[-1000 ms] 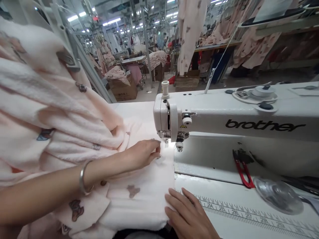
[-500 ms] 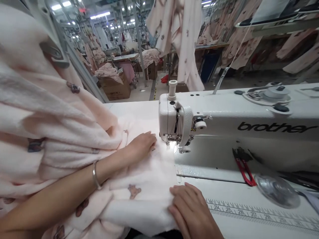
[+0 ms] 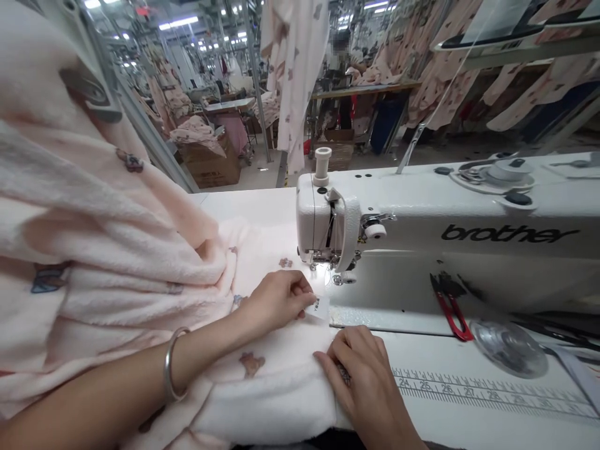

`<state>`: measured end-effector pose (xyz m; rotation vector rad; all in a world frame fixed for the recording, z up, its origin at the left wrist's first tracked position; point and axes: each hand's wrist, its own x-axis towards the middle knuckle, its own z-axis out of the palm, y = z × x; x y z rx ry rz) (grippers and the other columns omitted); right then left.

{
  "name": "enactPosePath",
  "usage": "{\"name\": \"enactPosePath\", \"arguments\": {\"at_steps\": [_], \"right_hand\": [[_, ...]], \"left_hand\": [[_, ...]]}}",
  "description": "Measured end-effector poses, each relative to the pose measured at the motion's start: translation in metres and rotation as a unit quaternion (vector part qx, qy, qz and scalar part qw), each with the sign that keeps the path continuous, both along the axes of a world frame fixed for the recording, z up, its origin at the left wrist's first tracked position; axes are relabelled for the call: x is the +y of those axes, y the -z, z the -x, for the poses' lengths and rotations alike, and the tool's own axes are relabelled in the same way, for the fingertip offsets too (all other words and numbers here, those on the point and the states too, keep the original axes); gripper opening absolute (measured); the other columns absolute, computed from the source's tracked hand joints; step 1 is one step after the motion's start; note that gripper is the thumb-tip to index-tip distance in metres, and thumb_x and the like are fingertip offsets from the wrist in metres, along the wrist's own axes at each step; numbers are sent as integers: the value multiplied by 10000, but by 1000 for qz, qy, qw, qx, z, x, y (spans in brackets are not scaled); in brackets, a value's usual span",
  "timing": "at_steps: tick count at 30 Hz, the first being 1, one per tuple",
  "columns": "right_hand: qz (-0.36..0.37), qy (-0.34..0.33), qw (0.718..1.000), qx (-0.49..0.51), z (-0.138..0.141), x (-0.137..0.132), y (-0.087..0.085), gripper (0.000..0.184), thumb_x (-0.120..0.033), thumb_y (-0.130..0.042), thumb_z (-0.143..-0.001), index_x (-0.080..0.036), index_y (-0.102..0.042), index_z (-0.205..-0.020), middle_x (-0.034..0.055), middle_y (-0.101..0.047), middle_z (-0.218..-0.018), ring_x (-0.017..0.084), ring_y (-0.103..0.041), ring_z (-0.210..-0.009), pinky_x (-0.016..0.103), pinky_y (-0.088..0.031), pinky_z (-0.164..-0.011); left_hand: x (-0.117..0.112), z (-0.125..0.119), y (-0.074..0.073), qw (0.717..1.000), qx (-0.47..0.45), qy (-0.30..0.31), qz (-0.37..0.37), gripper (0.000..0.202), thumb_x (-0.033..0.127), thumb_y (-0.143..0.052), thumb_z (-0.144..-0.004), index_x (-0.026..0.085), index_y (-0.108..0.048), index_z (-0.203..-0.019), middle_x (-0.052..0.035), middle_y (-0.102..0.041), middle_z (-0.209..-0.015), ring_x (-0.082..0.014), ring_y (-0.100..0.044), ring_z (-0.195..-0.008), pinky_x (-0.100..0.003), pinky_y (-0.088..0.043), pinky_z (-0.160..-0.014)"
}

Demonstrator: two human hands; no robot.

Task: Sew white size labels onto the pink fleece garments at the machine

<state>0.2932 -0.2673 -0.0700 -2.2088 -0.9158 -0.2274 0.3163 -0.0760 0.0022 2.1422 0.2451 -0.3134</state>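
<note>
My left hand [image 3: 284, 299] pinches a small white label [image 3: 319, 307] with dark print. It holds the label on the pale pink plush fabric [image 3: 281, 350], near the right edge and just in front of the needle area of the sewing machine [image 3: 325, 225]. Brown bear prints dot the cloth. By the fabric's right edge, my right hand [image 3: 363, 378] has its fingers curled and its thumb on the cloth. A small dark patterned spot shows between thumb and fingers; what it is stays unclear.
Red thread snips [image 3: 452, 309] and a clear round plastic piece [image 3: 509, 347] lie right of the machine bed. A printed ruler scale [image 3: 469, 394] runs along the table. Bulky pink fabric [image 3: 117, 250] is heaped at left. Behind are cartons [image 3: 213, 159], hanging garments and a distant person.
My left hand has drawn back toward me from beside the presser foot and now pinches the label. My right hand, flatter before, has curled its fingers and shifted slightly forward.
</note>
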Motion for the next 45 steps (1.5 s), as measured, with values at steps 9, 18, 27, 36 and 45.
{"name": "enactPosePath", "arguments": {"at_steps": [9, 18, 27, 36, 45], "right_hand": [[20, 53, 995, -78, 3, 5, 3, 119, -237, -488, -914, -127, -502, -954, 61, -475, -847, 197, -434, -802, 339, -343, -692], [100, 55, 987, -115, 5, 8, 5, 468, -208, -477, -892, -107, -440, -1347, 93, -478, -883, 218, -445, -806, 362, -399, -679], [108, 54, 987, -111, 5, 5, 6, 477, -215, -492, -886, -96, -443, -1346, 96, -474, -899, 214, -443, -828, 372, -415, -706], [107, 60, 985, -118, 4, 6, 7, 478, -221, -486, -887, -103, -444, -1348, 96, -477, -886, 216, -449, -814, 378, -422, -701], [105, 62, 986, -115, 5, 5, 8, 474, -218, -493, -884, -113, -452, -1345, 87, -468, -876, 211, -455, -808, 375, -426, -701]], "left_hand": [[-5, 5, 39, 998, -11, -56, 17, 181, 347, -561, -801, 171, -582, -764, 27, -593, -586, -108, -550, -530, -205, -379, -519], [-11, 5, 34, 997, -25, -63, -37, 162, 316, -538, -809, 171, -582, -751, 10, -623, -667, -134, -587, -619, -235, -411, -586], [-14, 9, 33, 994, -43, -64, -72, 139, 289, -517, -822, 174, -568, -762, 8, -607, -692, -138, -551, -655, -250, -401, -608], [-16, 11, 37, 992, -62, -49, -98, 143, 294, -492, -837, 177, -542, -772, 2, -599, -696, -146, -539, -652, -262, -401, -611], [-16, 12, 37, 993, -66, -45, -92, 137, 290, -488, -840, 178, -540, -780, -3, -604, -701, -152, -554, -660, -264, -411, -616]]}}
